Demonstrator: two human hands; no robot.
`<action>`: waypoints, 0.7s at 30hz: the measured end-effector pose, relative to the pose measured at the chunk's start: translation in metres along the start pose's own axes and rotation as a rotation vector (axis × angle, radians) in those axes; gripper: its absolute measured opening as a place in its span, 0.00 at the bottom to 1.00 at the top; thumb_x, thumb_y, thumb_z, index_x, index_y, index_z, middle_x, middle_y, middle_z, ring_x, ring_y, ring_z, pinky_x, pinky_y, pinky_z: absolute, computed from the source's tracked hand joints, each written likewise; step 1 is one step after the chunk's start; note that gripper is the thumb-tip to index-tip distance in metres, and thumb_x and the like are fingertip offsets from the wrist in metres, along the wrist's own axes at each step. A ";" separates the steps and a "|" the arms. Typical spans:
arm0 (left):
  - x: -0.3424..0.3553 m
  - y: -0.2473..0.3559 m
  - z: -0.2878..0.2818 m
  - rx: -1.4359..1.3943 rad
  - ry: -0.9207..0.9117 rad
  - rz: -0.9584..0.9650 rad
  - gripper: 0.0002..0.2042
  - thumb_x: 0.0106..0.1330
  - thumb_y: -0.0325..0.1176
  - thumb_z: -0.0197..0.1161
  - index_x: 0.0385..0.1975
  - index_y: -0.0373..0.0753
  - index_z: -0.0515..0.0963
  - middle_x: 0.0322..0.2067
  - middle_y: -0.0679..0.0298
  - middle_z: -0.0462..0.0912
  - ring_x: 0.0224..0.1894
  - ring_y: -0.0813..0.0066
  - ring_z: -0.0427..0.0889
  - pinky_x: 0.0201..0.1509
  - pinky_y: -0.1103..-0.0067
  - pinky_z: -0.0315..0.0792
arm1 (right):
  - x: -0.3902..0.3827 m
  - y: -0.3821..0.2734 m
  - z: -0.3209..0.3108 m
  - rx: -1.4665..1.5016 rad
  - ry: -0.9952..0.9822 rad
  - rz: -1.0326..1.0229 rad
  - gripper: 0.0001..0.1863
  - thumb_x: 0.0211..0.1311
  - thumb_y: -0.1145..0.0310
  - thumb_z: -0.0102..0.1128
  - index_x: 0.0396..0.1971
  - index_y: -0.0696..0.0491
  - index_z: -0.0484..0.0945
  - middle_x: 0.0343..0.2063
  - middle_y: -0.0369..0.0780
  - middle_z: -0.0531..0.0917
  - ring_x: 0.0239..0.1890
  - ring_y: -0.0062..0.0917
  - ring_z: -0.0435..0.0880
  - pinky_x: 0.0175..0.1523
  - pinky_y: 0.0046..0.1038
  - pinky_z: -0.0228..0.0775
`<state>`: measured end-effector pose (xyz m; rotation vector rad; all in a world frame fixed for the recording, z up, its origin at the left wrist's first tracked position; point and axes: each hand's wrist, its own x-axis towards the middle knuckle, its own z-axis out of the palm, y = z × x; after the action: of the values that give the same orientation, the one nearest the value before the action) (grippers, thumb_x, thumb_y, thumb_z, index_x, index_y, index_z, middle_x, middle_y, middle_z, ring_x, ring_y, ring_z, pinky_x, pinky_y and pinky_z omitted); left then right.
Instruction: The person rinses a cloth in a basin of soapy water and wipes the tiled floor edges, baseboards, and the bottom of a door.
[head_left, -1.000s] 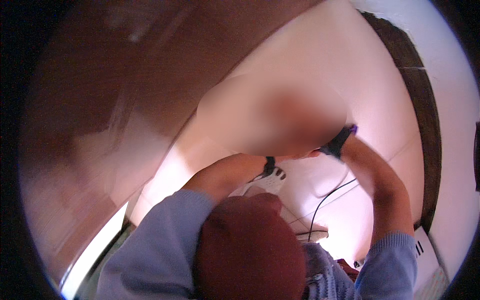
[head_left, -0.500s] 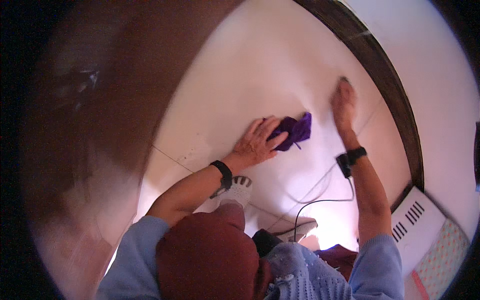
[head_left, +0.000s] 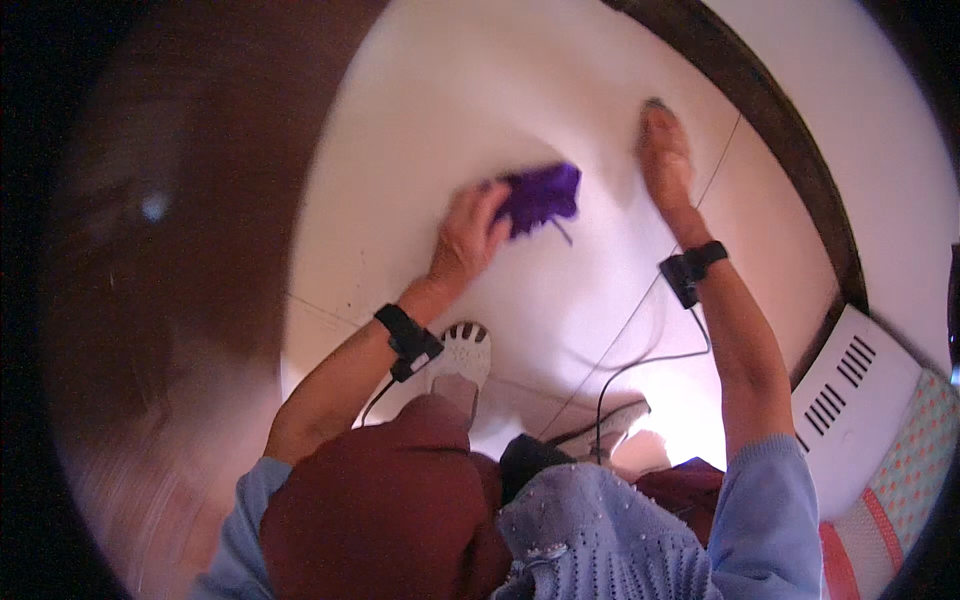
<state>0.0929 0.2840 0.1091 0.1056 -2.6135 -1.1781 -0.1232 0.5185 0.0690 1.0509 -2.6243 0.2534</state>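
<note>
Below us, our left hand (head_left: 468, 238) presses a purple cloth (head_left: 541, 196) against the white floor (head_left: 480, 100), fingers curled over its near edge so the cloth is gripped and bunched beneath them. Our right hand (head_left: 666, 152) lies flat and open on the same floor, well to the right of the cloth, palm down and holding nothing. Each wrist carries a black band (head_left: 408, 340), and a thin black cable (head_left: 640, 362) trails from the right one. A white shoe (head_left: 462, 356) shows just under the left wrist. A dark wooden strip (head_left: 770, 130) borders the floor at the right.
</note>
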 end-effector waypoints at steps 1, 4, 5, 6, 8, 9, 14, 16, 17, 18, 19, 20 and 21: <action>0.020 0.007 -0.003 -0.084 0.110 -0.051 0.19 0.56 0.28 0.58 0.48 0.34 0.68 0.41 0.50 0.72 0.45 0.53 0.71 0.51 0.68 0.67 | -0.019 -0.013 0.023 -0.109 0.022 -0.081 0.22 0.58 0.73 0.43 0.55 0.58 0.64 0.54 0.48 0.68 0.58 0.39 0.64 0.63 0.36 0.53; 0.041 0.008 -0.036 -0.090 0.342 -0.277 0.16 0.62 0.31 0.53 0.49 0.32 0.67 0.43 0.50 0.74 0.46 0.57 0.74 0.52 0.71 0.66 | -0.037 -0.148 -0.030 0.652 -0.370 -0.035 0.19 0.62 0.70 0.42 0.53 0.58 0.65 0.53 0.46 0.69 0.56 0.35 0.66 0.60 0.35 0.55; 0.051 0.008 -0.042 -0.125 0.383 -0.319 0.17 0.64 0.32 0.52 0.50 0.32 0.66 0.44 0.50 0.74 0.46 0.59 0.74 0.52 0.72 0.66 | -0.045 -0.177 -0.044 0.774 -0.491 -0.086 0.17 0.61 0.70 0.44 0.49 0.56 0.69 0.51 0.44 0.71 0.53 0.35 0.69 0.57 0.35 0.59; 0.058 0.009 -0.047 -0.134 0.414 -0.355 0.18 0.64 0.34 0.52 0.50 0.32 0.66 0.43 0.51 0.75 0.46 0.61 0.74 0.52 0.73 0.67 | -0.067 -0.192 -0.055 0.689 -0.528 -0.363 0.17 0.61 0.69 0.44 0.50 0.55 0.69 0.52 0.42 0.70 0.56 0.32 0.66 0.60 0.35 0.56; 0.063 0.010 -0.057 -0.127 0.457 -0.391 0.18 0.64 0.36 0.52 0.50 0.32 0.67 0.42 0.53 0.75 0.45 0.66 0.74 0.51 0.75 0.68 | -0.080 -0.194 -0.061 0.573 -0.459 -0.598 0.18 0.59 0.69 0.46 0.50 0.52 0.69 0.54 0.40 0.69 0.59 0.29 0.64 0.61 0.36 0.54; 0.063 0.008 -0.061 -0.115 0.481 -0.383 0.18 0.65 0.36 0.52 0.50 0.32 0.67 0.42 0.53 0.75 0.45 0.67 0.74 0.50 0.75 0.68 | -0.076 -0.177 -0.055 0.555 -0.361 -0.563 0.18 0.58 0.69 0.48 0.50 0.51 0.69 0.54 0.40 0.70 0.57 0.29 0.66 0.60 0.36 0.56; 0.055 0.004 -0.043 -0.145 0.483 -0.363 0.19 0.65 0.38 0.52 0.50 0.31 0.67 0.42 0.56 0.76 0.43 0.70 0.74 0.48 0.76 0.69 | 0.031 -0.026 0.002 -0.058 -0.178 -0.093 0.22 0.57 0.70 0.47 0.54 0.50 0.66 0.52 0.43 0.71 0.56 0.34 0.66 0.53 0.39 0.62; 0.047 -0.003 -0.045 -0.124 0.461 -0.348 0.19 0.65 0.39 0.52 0.50 0.31 0.67 0.41 0.56 0.76 0.42 0.71 0.75 0.47 0.77 0.70 | 0.053 -0.033 -0.003 -0.146 -0.074 -0.027 0.19 0.62 0.69 0.51 0.52 0.58 0.68 0.54 0.43 0.70 0.56 0.26 0.65 0.56 0.30 0.59; 0.055 -0.003 -0.051 -0.098 0.447 -0.323 0.20 0.65 0.39 0.52 0.50 0.30 0.67 0.41 0.57 0.76 0.42 0.71 0.75 0.47 0.77 0.70 | 0.044 -0.048 -0.003 -0.133 -0.090 -0.024 0.19 0.62 0.69 0.51 0.52 0.58 0.68 0.54 0.43 0.70 0.56 0.26 0.65 0.56 0.30 0.59; 0.060 -0.004 -0.055 -0.174 0.437 -0.312 0.20 0.65 0.39 0.53 0.50 0.30 0.67 0.41 0.56 0.76 0.42 0.71 0.75 0.47 0.78 0.70 | 0.030 -0.064 -0.006 0.059 -0.150 -0.063 0.20 0.60 0.70 0.48 0.53 0.55 0.67 0.53 0.43 0.70 0.56 0.31 0.65 0.57 0.32 0.59; 0.051 -0.004 -0.058 -0.162 0.429 -0.332 0.20 0.65 0.39 0.53 0.50 0.30 0.67 0.41 0.56 0.76 0.42 0.71 0.75 0.47 0.78 0.70 | 0.007 -0.085 -0.011 0.259 -0.210 -0.106 0.22 0.58 0.72 0.46 0.54 0.52 0.66 0.53 0.44 0.70 0.57 0.36 0.66 0.59 0.34 0.58; 0.050 -0.004 -0.061 -0.150 0.430 -0.308 0.20 0.65 0.39 0.53 0.50 0.31 0.67 0.41 0.56 0.76 0.42 0.71 0.75 0.47 0.78 0.70 | -0.026 -0.104 -0.018 0.414 -0.259 -0.133 0.20 0.61 0.69 0.43 0.54 0.52 0.66 0.53 0.44 0.70 0.56 0.36 0.67 0.59 0.35 0.57; 0.051 -0.003 -0.062 -0.146 0.431 -0.279 0.20 0.64 0.39 0.53 0.50 0.31 0.67 0.41 0.56 0.76 0.42 0.70 0.75 0.47 0.78 0.70 | -0.067 -0.125 -0.030 0.559 -0.306 -0.158 0.19 0.63 0.66 0.41 0.53 0.53 0.66 0.53 0.43 0.70 0.55 0.36 0.68 0.59 0.36 0.57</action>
<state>0.0610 0.2282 0.1564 0.6374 -2.1753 -1.2623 0.0159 0.4806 0.0804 1.5733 -2.7819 0.8920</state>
